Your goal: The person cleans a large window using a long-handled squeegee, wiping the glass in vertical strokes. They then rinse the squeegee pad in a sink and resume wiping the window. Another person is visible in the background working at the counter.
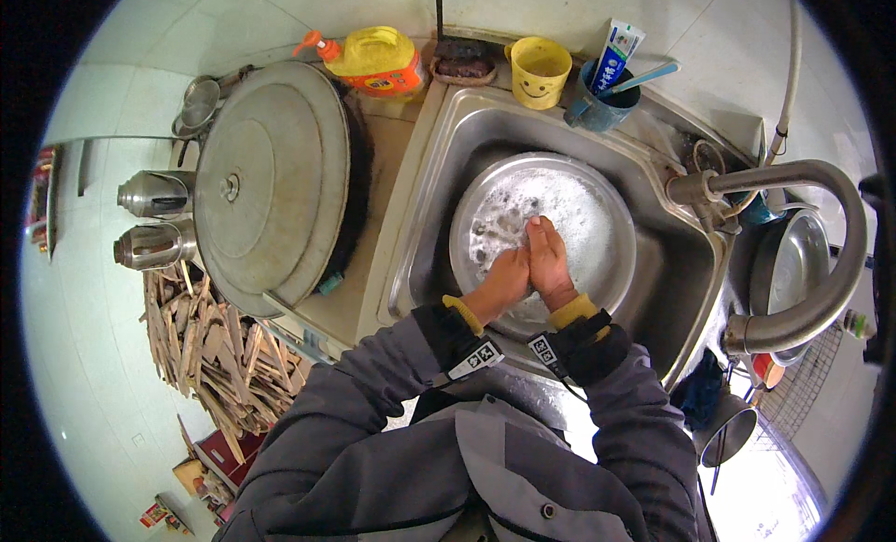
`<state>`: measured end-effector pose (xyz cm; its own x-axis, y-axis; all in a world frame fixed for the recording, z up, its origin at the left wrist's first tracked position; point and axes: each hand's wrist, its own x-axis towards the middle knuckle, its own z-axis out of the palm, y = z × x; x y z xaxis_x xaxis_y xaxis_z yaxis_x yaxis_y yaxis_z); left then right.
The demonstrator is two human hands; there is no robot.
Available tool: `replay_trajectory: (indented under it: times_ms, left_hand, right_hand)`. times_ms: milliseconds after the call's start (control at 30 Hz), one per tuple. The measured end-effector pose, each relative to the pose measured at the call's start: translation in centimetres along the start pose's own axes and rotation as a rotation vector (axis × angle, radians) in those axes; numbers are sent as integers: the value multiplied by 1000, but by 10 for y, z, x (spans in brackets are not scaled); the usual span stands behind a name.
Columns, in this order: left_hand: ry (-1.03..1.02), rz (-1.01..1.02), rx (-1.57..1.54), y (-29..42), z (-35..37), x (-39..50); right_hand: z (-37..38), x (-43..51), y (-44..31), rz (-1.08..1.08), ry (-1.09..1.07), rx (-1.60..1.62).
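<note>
My left hand (502, 282) and my right hand (548, 258) are pressed together over a round metal basin (625, 237). The right hand's fingers lie straight and close to one another, pointing away from me. The left hand's fingers are mostly hidden behind the right hand, so whether anything small is between the palms cannot be seen. White suds (577, 199) cover the water in the basin, with darker gaps on the left. The basin rests inside a stainless steel sink (661, 269).
A curved metal faucet (843, 241) arches at the right. Along the back stand a yellow detergent bottle (381, 52), a yellow smiley cup (540, 77) and a blue cup (605, 112) with toothpaste. A large lidded wok (280, 164) and split firewood (210, 339) occupy the left.
</note>
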<state>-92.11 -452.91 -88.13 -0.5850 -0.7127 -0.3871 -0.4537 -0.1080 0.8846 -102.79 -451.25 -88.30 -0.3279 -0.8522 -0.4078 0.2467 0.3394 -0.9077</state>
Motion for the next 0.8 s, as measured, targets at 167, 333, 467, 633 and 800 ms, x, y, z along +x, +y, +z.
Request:
replay_trajectory:
  times_ms: [167, 333, 467, 633, 800]
  left_hand:
    - [-196, 124, 282, 4, -12, -8]
    - [-314, 65, -193, 24, -28, -10]
    - [2, -638, -1054, 6, -42, -10]
    - [169, 175, 543, -73, -43, -18]
    - [103, -73, -172, -104, -17, -18]
  right_hand:
    - [-5, 0, 1, 29, 66, 85]
    - [-36, 18, 20, 112, 3, -101]
    - [-98, 54, 69, 350, 58, -192]
    - [-102, 46, 126, -305, 221, -1389]
    - [-62, 10, 96, -16, -628, -1586]
